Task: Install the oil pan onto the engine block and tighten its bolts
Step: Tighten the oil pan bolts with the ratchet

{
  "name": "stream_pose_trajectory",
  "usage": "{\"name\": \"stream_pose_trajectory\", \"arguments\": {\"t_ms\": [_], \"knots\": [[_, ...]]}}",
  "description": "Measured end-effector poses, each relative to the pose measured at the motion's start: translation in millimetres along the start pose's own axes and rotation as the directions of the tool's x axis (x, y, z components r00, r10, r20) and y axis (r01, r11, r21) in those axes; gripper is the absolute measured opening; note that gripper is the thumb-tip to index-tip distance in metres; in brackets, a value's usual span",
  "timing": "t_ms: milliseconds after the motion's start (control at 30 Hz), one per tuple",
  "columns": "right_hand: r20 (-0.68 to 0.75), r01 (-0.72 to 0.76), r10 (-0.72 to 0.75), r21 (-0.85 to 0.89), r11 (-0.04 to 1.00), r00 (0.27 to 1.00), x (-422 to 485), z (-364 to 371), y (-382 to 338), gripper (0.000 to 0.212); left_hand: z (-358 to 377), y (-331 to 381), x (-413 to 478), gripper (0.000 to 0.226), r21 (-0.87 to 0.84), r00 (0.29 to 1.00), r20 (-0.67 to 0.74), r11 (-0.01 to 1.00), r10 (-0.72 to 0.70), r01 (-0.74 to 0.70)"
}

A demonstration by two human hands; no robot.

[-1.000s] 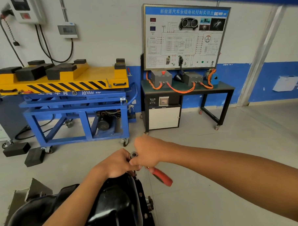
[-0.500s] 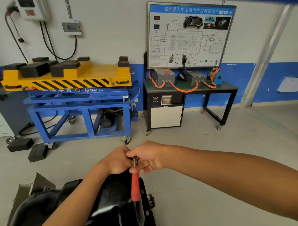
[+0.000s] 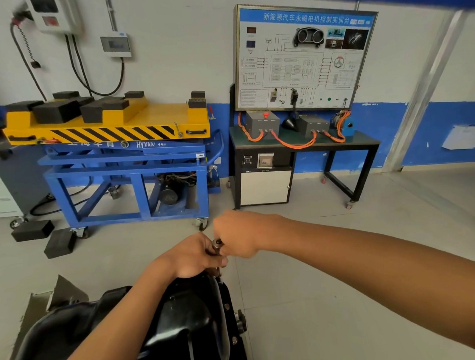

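support: grey floor [image 3: 344, 284] | on it: wheeled blue cart [image 3: 121, 158] | black bench [image 3: 352, 146] | rubber blocks [image 3: 33, 229]

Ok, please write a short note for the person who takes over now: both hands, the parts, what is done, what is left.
Left hand: grips the socket wrench low, at the far edge of the oil pan.
Right hand: curled on the wrench's top; blurred, handle hidden.
Done: pan in place, bolt heads show along its right flange.
Left: finish this bolt; check the others, their tightness cannot be seen.

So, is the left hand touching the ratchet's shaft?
Touching. The head view shows the left hand curled round the ratchet shaft just below its metal head.
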State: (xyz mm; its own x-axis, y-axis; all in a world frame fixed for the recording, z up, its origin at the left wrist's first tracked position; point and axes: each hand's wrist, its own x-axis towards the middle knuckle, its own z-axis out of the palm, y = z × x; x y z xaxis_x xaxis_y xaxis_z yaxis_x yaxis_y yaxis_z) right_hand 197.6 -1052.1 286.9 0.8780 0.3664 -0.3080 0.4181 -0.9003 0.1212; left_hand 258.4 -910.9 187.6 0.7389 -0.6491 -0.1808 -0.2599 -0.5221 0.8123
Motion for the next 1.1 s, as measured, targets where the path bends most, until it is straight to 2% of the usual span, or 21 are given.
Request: {"name": "stream_pose_trajectory", "arguments": {"t_ms": [133, 500, 600, 700, 733, 800, 900, 1100], "knots": [[-0.035, 0.047, -0.051, -0.102, 0.994, 0.998, -2, 3, 0, 0.010, -1, -2, 1, 0.014, -0.018, 1.000, 0.000, 1.000, 0.007, -0.007], [-0.082, 0.165, -0.180, -0.155, 0.974, 0.980, -6, 17, 6, 0.030, -1, -5, 2, 0.007, -0.059, 0.999, 0.025, 0.998, 0.036, -0.034], [-0.076, 0.147, -0.163, -0.182, 0.972, 0.984, -7, 16, 6, 0.024, 0, -5, 2, 0.007, -0.031, 1.000, 0.010, 0.999, 0.017, -0.017], [-0.108, 0.118, -0.144, -0.218, 0.969, 0.984, -7, 14, 6, 0.006, 1, -4, 2, 0.011, -0.023, 1.000, -0.008, 1.000, -0.008, 0.007], [-0.127, 0.105, -0.134, -0.212, 0.972, 0.983, -7, 14, 6, 0.012, 1, -4, 3, 0.013, -0.019, 1.000, -0.014, 1.000, -0.014, 0.013], [-0.154, 0.077, -0.104, -0.175, 0.982, 0.983, -6, 15, 5, 0.027, 1, -2, 2, 0.014, -0.026, 1.000, -0.019, 0.999, -0.025, 0.025], [-0.202, 0.007, -0.008, -0.007, 1.000, 0.979, -5, 17, 3, 0.041, 1, 0, -1, 0.011, -0.016, 0.999, -0.014, 0.999, -0.032, 0.032], [-0.240, -0.087, 0.158, 0.281, 0.956, 0.958, -1, 27, -4, 0.043, 0, 9, -6, 0.021, 0.027, 0.999, -0.024, 0.999, -0.025, 0.026]]}}
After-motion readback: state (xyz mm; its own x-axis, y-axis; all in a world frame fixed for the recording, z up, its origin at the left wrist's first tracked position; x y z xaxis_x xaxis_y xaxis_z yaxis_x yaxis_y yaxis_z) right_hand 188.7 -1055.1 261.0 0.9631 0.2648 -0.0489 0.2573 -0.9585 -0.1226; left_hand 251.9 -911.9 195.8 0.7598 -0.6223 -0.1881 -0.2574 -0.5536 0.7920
